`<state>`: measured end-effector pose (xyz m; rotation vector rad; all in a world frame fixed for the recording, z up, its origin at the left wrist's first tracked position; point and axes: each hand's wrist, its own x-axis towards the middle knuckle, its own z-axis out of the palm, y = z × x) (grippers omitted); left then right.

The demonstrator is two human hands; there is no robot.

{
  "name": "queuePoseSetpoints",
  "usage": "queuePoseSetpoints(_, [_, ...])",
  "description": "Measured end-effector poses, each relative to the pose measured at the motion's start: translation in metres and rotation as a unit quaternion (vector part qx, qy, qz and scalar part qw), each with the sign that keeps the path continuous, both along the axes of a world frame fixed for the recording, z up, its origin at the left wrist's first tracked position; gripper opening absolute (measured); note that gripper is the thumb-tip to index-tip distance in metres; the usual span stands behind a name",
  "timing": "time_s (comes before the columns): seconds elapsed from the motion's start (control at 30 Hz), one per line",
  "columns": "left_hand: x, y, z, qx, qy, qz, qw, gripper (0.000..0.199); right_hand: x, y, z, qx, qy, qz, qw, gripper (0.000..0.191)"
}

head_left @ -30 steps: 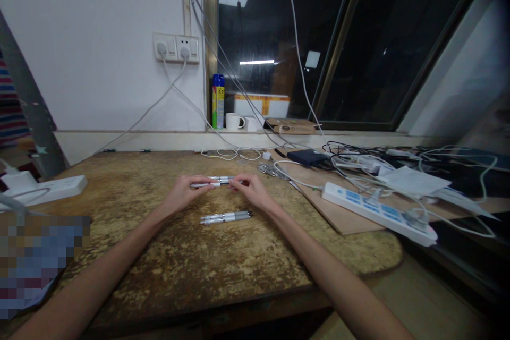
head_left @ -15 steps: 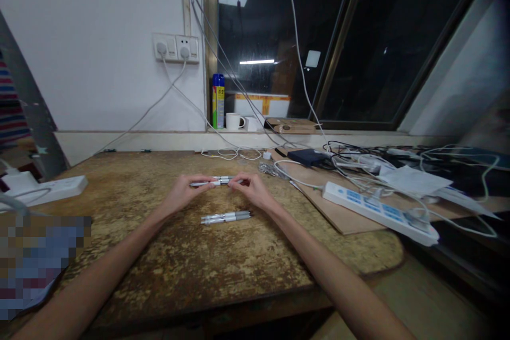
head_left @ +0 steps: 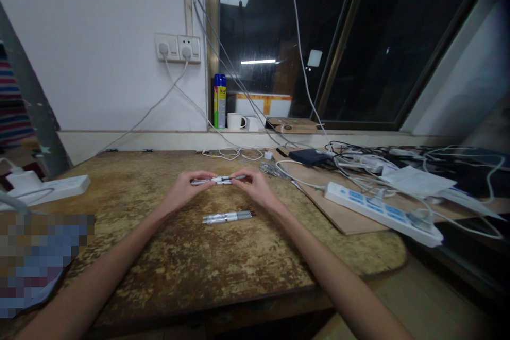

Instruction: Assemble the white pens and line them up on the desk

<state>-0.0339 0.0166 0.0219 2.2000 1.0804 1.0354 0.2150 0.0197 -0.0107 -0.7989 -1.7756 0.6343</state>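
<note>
My left hand point(head_left: 191, 185) pinches the left end of a white and grey pen point(head_left: 221, 182) between thumb and fingers, above the worn wooden table point(head_left: 207, 271). On the other side, my right hand point(head_left: 252, 186) is closed, thumb against fingers, on the pen's right part. A grey length shows past the right fingertips. Two pen-like lengths seem to lie close together there; whether they are separate pens I cannot make out. Nearer to me, several white and grey pens point(head_left: 229, 217) with clear caps lie side by side on the table.
Power strips lie at the right point(head_left: 382, 212) and left point(head_left: 59, 191). Behind the right strip are tangled cables, papers and a dark box point(head_left: 308, 157) on a brown board point(head_left: 342, 223). A spray can point(head_left: 219, 101) and a white mug point(head_left: 236, 121) stand on the sill.
Both hands stay in nearly the same place. The pen parts between them have shifted slightly, with more grey showing at the right fingertips. The pens in front have not moved on the table.
</note>
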Motion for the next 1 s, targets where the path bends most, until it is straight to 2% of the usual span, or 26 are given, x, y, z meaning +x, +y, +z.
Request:
queuePoseSetpoints(0.23, [0.002, -0.003, 0.000, 0.001, 0.000, 0.003, 1.000, 0.033, 0.001, -0.002, 0.000, -0.003, -0.006, -0.003, 1.000, 0.021])
queuePoseSetpoints(0.6, [0.002, -0.002, 0.001, 0.014, 0.001, 0.014, 1.000, 0.035, 0.001, -0.002, 0.000, -0.079, -0.002, 0.008, 0.997, 0.039])
queuePoseSetpoints(0.77, [0.000, 0.000, 0.001, 0.007, -0.019, 0.028, 0.999, 0.038, 0.010, 0.006, 0.001, -0.070, 0.067, -0.046, 0.994, 0.023])
queuePoseSetpoints(1.0, [-0.003, 0.001, 0.001, 0.000, -0.033, 0.034, 0.999, 0.039, 0.010, -0.001, 0.012, -0.076, 0.074, -0.036, 0.994, 0.024])
